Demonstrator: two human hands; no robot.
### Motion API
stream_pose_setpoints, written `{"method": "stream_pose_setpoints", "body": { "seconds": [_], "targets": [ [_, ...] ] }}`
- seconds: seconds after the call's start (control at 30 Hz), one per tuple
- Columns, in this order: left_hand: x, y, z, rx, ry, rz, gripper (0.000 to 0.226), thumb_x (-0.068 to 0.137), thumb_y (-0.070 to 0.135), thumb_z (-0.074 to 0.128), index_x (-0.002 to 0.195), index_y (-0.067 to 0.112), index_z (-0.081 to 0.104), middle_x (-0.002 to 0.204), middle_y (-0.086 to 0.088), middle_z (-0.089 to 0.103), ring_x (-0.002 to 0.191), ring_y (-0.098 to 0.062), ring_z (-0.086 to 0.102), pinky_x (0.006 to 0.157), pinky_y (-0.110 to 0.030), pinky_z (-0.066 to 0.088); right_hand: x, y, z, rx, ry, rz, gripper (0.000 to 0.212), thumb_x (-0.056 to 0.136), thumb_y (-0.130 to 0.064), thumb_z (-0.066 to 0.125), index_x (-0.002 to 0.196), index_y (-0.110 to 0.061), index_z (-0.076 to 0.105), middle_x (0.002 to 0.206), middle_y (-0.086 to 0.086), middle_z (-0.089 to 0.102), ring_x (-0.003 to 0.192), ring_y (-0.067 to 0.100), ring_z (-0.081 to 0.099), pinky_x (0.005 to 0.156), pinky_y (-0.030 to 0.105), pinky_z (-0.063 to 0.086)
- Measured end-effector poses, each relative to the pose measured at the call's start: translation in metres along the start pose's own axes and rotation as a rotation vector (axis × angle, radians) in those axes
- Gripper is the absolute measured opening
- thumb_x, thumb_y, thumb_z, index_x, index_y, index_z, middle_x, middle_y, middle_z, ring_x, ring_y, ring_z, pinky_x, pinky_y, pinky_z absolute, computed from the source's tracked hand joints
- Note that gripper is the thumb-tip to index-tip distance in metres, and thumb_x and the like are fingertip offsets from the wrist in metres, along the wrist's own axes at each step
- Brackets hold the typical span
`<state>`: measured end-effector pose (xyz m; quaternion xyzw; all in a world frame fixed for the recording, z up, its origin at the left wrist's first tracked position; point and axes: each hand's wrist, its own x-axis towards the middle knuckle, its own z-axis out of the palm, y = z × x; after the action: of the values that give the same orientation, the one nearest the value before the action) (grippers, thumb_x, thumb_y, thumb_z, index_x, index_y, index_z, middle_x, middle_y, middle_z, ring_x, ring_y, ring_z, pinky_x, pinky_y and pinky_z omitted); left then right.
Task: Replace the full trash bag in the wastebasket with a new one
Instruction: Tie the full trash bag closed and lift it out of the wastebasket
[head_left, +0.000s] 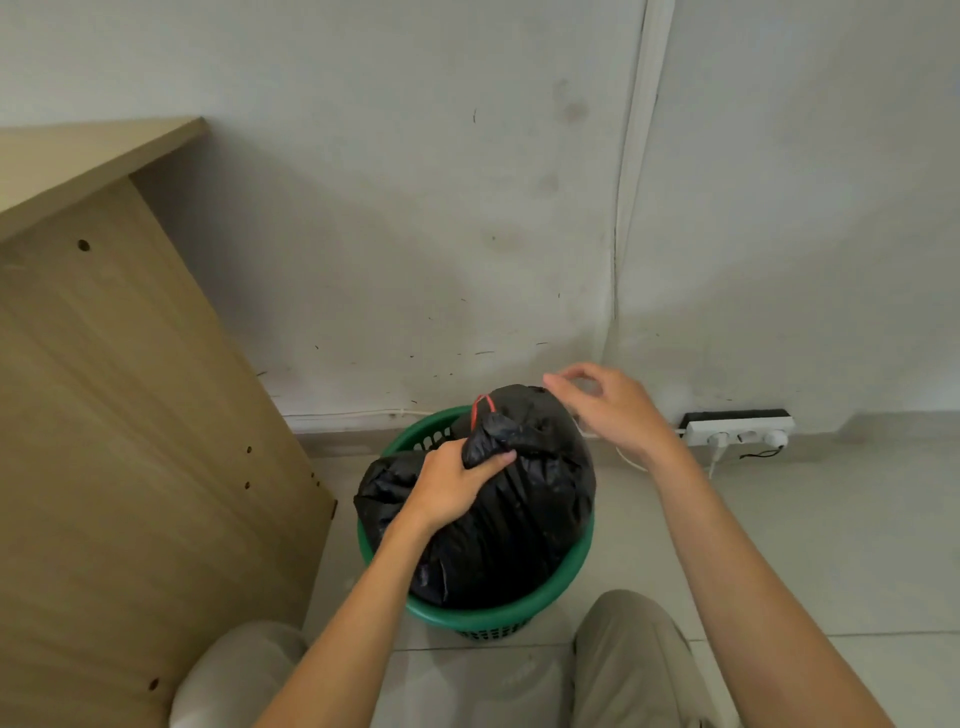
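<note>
A full black trash bag bulges out of a round green wastebasket on the floor by the wall. The bag's neck is bunched together at the top, with a red drawstring loop sticking up from it. My left hand is closed around that bunched neck. My right hand hovers just above and to the right of the bag's top, fingers spread and curled, holding nothing. No new bag is in view.
A wooden desk side panel stands close on the left of the basket. A white power strip with plugs and cables lies against the wall at the right. My knees are just behind the basket on the tiled floor.
</note>
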<state>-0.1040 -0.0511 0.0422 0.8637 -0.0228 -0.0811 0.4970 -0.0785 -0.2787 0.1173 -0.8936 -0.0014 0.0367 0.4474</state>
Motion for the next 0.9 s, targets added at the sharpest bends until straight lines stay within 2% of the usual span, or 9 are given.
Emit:
{"method": "stream_pose_setpoints", "body": {
  "seconds": [0.1,0.2,0.3,0.37,0.43,0.53,0.63,0.8,0.9],
  "targets": [
    [-0.001,-0.001,-0.001,-0.007,-0.008,-0.064,0.073,0.073,0.079,0.068,0.098,0.011,0.075,0.092,-0.007,0.078,0.093,-0.02,0.073,0.095,-0.047,0.055,-0.004,0.019,0.002,0.022,-0.318,0.117,0.078,0.076,-0.081,0.064,0.138,-0.034,0.06,0.142,-0.014,0.057,0.132,0.012,0.054,0.112,0.038,0.042],
    [-0.007,0.005,0.002,-0.035,0.105,0.031,0.047,0.075,0.058,0.083,0.115,0.041,0.067,0.113,0.021,0.07,0.115,-0.005,0.064,0.1,-0.029,0.05,-0.003,0.032,0.024,0.151,-0.364,0.021,0.036,0.082,-0.052,0.08,0.109,-0.028,0.078,0.105,-0.016,0.077,0.098,0.0,0.07,0.094,0.031,0.054],
    [-0.009,0.005,0.01,-0.058,0.038,0.162,0.128,0.052,0.055,0.098,0.157,0.04,0.026,0.165,0.016,0.024,0.151,-0.005,0.027,0.12,-0.03,0.029,0.004,0.034,0.04,0.095,-0.185,-0.088,0.037,0.086,-0.036,0.077,0.066,-0.007,0.065,0.057,-0.01,0.055,0.056,0.006,0.048,0.06,0.031,0.037],
    [-0.004,0.008,0.016,-0.065,-0.097,0.2,0.16,0.044,0.05,0.103,0.161,0.044,-0.006,0.169,0.023,0.001,0.157,-0.002,0.007,0.126,-0.038,0.022,0.006,0.025,0.043,0.074,-0.166,-0.174,0.043,0.088,-0.029,0.072,0.06,-0.005,0.051,0.051,-0.007,0.039,0.054,0.01,0.035,0.057,0.034,0.027],
    [0.005,0.012,0.023,-0.017,-0.123,0.189,0.166,0.042,0.054,0.102,0.158,0.046,-0.015,0.164,0.033,0.009,0.157,-0.005,0.009,0.127,-0.047,0.021,0.011,0.018,0.042,-0.041,-0.178,-0.254,0.039,0.089,-0.023,0.067,0.058,-0.007,0.051,0.047,-0.004,0.039,0.05,0.01,0.034,0.056,0.035,0.027],
    [0.016,0.015,0.035,0.113,-0.009,0.11,0.141,0.038,0.075,0.091,0.158,0.046,0.022,0.148,0.035,0.043,0.149,-0.019,0.037,0.12,-0.053,0.032,0.016,0.015,0.037,-0.129,-0.227,-0.308,0.038,0.091,-0.023,0.063,0.061,-0.003,0.052,0.05,0.0,0.042,0.05,0.013,0.037,0.056,0.037,0.032],
    [0.026,0.015,0.045,0.173,0.064,0.07,0.07,0.049,0.085,0.077,0.11,0.051,0.068,0.105,0.021,0.074,0.11,-0.008,0.067,0.098,-0.048,0.052,0.019,0.023,0.029,-0.139,-0.316,-0.304,0.035,0.092,-0.025,0.063,0.061,-0.008,0.057,0.052,0.0,0.05,0.052,0.011,0.045,0.062,0.039,0.044],
    [0.03,0.009,0.055,0.338,0.358,0.03,0.06,0.064,0.083,0.069,0.097,0.033,0.071,0.104,0.012,0.069,0.119,-0.023,0.056,0.106,-0.042,0.037,0.028,0.046,0.007,0.211,-0.042,-0.139,0.014,0.091,-0.034,0.075,0.102,-0.028,0.08,0.101,-0.017,0.077,0.095,-0.004,0.068,0.09,0.019,0.049],
    [0.028,0.001,0.058,0.364,0.484,0.121,0.063,0.069,0.07,0.079,0.112,0.026,0.069,0.125,0.006,0.063,0.133,-0.023,0.047,0.12,-0.046,0.023,0.033,0.059,0.008,0.177,-0.176,-0.019,0.036,0.083,-0.063,0.072,0.111,-0.041,0.074,0.114,-0.024,0.072,0.109,-0.001,0.065,0.1,0.035,0.054]
  ]
}}
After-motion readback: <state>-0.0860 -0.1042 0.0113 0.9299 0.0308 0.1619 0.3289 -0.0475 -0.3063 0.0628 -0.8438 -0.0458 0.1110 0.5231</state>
